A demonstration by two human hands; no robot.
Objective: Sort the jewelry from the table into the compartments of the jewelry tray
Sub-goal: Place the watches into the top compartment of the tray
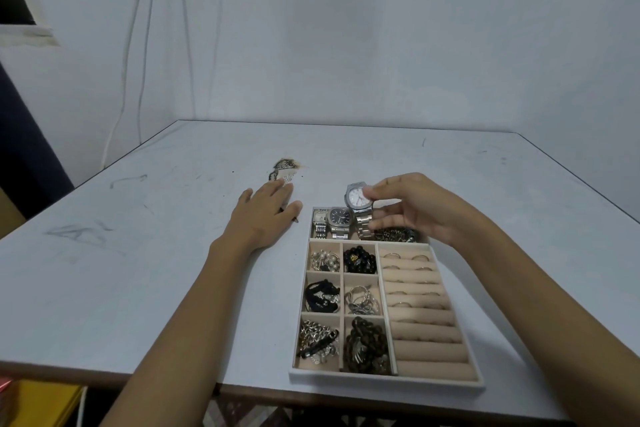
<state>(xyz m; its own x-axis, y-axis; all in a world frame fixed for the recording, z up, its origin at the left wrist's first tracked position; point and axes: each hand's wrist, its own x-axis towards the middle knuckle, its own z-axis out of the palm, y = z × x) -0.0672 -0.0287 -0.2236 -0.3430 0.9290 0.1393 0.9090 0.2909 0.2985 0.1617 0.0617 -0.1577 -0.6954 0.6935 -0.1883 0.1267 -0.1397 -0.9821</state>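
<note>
A beige jewelry tray lies on the table in front of me, its small compartments filled with bracelets, beads and chains, its right side holding rings in padded rolls. My right hand pinches a silver white-faced watch upright over the tray's far compartment, beside a dark-faced watch and a small square watch. My left hand lies flat on the table left of the tray, fingertips touching a small speckled piece. A thin dark item pokes out under that hand.
The grey table stretches wide to the left and behind the tray, with scuff marks. Its front edge runs just below the tray. A white wall stands behind, and a yellow object sits under the table at the lower left.
</note>
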